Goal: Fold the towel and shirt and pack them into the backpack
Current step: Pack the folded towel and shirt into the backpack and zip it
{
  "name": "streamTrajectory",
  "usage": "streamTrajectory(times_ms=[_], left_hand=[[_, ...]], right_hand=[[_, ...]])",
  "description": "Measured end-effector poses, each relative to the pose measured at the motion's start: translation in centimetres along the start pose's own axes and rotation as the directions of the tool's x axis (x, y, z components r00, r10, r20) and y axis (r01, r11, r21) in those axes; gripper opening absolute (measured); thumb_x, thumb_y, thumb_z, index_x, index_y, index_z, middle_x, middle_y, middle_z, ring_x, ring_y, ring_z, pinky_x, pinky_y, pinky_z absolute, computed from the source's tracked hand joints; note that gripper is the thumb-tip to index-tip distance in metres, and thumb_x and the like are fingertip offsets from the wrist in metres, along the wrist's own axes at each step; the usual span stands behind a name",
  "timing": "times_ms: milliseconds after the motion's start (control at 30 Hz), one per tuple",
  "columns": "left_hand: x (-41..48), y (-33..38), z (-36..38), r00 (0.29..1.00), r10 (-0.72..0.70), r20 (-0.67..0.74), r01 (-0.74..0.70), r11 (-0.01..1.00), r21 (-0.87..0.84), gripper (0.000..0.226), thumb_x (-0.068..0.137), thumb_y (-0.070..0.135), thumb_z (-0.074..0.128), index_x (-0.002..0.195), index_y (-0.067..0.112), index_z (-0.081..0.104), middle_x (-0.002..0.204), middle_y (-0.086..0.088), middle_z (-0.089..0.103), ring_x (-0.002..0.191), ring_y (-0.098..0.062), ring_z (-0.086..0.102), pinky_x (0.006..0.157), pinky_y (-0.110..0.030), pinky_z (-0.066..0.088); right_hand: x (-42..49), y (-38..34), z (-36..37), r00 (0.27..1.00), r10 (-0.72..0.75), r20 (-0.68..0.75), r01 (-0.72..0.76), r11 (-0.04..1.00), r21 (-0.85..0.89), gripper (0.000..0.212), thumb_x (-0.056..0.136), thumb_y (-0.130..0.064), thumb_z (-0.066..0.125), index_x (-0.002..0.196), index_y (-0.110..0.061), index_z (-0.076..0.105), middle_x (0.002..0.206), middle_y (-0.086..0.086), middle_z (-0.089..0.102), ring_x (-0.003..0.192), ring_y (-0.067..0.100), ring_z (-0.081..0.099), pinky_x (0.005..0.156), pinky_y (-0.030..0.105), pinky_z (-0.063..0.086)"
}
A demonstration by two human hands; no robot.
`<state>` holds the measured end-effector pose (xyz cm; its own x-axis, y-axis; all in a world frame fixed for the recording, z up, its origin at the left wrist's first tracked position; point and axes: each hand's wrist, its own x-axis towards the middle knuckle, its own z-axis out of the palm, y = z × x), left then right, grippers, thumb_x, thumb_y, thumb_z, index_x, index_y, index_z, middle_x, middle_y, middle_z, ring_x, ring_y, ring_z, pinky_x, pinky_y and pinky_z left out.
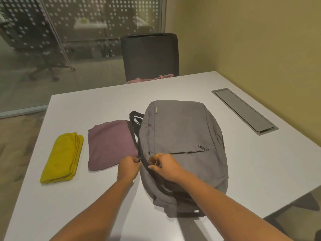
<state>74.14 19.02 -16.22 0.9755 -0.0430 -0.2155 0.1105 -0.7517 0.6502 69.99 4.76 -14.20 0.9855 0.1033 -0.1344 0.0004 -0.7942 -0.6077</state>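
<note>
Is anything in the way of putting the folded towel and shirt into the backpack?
Only the backpack itself: its main opening looks zipped, with the left hand pinching the zipper and the right hand gripping the fabric beside it. A black strap lies over the right edge of the shirt. The towel lies free.

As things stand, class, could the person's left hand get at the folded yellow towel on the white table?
Probably yes. The left hand pinches the grey backpack's zipper, so must let go first; only the folded mauve shirt lies between it and the yellow towel.
</note>
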Motion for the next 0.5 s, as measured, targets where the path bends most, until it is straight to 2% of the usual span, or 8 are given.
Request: streamTrajectory(times_ms=[100, 167, 233, 300, 400, 433, 500], left_hand=[[-0.5, -0.5, -0.6, 0.989, 0.146, -0.037, -0.141, 0.985, 0.099, 0.016, 0.085, 0.013, 0.059, 0.090, 0.006, 0.073, 0.086, -0.012, 0.070, 0.080, -0.027, 0.059, 0.064, -0.026, 0.037], [-0.9, -0.7, -1.0, 0.967, 0.254, -0.010, -0.249, 0.953, 0.174, 0.017, 0.084, 0.014, 0.058, 0.090, 0.010, 0.074, 0.082, -0.006, 0.066, 0.079, -0.019, 0.051, 0.063, -0.024, 0.034], [-1.1, -1.0, -1.3, 0.939, 0.342, 0.026, -0.341, 0.920, 0.194, 0.015, 0.082, 0.018, 0.061, 0.087, 0.011, 0.074, 0.076, 0.001, 0.060, 0.078, -0.013, 0.044, 0.063, -0.024, 0.033], [-1.3, -1.2, -1.8, 0.919, 0.389, 0.061, -0.394, 0.906, 0.155, 0.018, 0.082, 0.023, 0.064, 0.079, 0.008, 0.073, 0.072, 0.002, 0.060, 0.076, -0.011, 0.045, 0.061, -0.025, 0.035], [-1.2, -1.6, -2.4, 0.906, 0.416, 0.076, -0.418, 0.908, 0.015, 0.036, 0.084, 0.032, 0.059, 0.069, 0.002, 0.069, 0.069, -0.007, 0.063, 0.071, -0.017, 0.053, 0.064, -0.029, 0.041], [-1.1, -1.5, -2.5, 0.905, 0.421, 0.057, -0.420, 0.907, -0.018, 0.035, 0.083, 0.032, 0.056, 0.071, 0.002, 0.069, 0.070, -0.008, 0.063, 0.071, -0.019, 0.054, 0.064, -0.029, 0.041], [-1.0, -0.9, -2.7, 0.892, 0.451, 0.036, -0.451, 0.892, -0.008, 0.019, 0.085, 0.019, 0.056, 0.087, 0.006, 0.070, 0.082, -0.002, 0.064, 0.075, -0.016, 0.056, 0.068, -0.025, 0.044]], right_hand=[[1.2, -1.2, 0.8, 0.999, -0.035, -0.024, 0.033, 0.998, -0.059, 0.034, 0.090, -0.013, 0.057, 0.123, -0.007, 0.056, 0.115, 0.015, 0.059, 0.103, 0.030, 0.057, 0.087, 0.033, 0.046], [1.7, -1.6, 1.5, 0.999, -0.053, -0.004, 0.053, 0.993, -0.106, 0.039, 0.089, -0.008, 0.055, 0.128, -0.006, 0.052, 0.119, 0.017, 0.055, 0.108, 0.032, 0.055, 0.093, 0.036, 0.045], [2.0, -1.7, 2.0, 0.999, -0.053, -0.005, 0.052, 0.990, -0.131, 0.034, 0.090, -0.007, 0.052, 0.124, -0.003, 0.056, 0.117, 0.017, 0.053, 0.107, 0.033, 0.054, 0.088, 0.033, 0.045], [2.0, -1.4, 2.3, 0.998, -0.052, -0.020, 0.048, 0.987, -0.156, 0.027, 0.090, -0.007, 0.051, 0.115, -0.001, 0.062, 0.112, 0.018, 0.054, 0.101, 0.032, 0.056, 0.076, 0.026, 0.039], [1.5, -1.1, 2.4, 0.992, -0.107, -0.069, 0.092, 0.978, -0.187, 0.022, 0.092, -0.010, 0.052, 0.101, 0.003, 0.067, 0.098, 0.019, 0.059, 0.083, 0.030, 0.057, 0.068, 0.027, 0.037], [1.3, -1.0, 2.4, 0.987, -0.138, -0.078, 0.122, 0.976, -0.179, 0.020, 0.091, -0.010, 0.054, 0.099, 0.003, 0.068, 0.095, 0.019, 0.060, 0.081, 0.030, 0.058, 0.068, 0.029, 0.041], [0.8, -0.6, 2.4, 0.977, -0.201, -0.066, 0.188, 0.968, -0.164, 0.018, 0.088, -0.008, 0.058, 0.100, 0.000, 0.070, 0.095, 0.018, 0.064, 0.083, 0.032, 0.061, 0.074, 0.035, 0.050]])
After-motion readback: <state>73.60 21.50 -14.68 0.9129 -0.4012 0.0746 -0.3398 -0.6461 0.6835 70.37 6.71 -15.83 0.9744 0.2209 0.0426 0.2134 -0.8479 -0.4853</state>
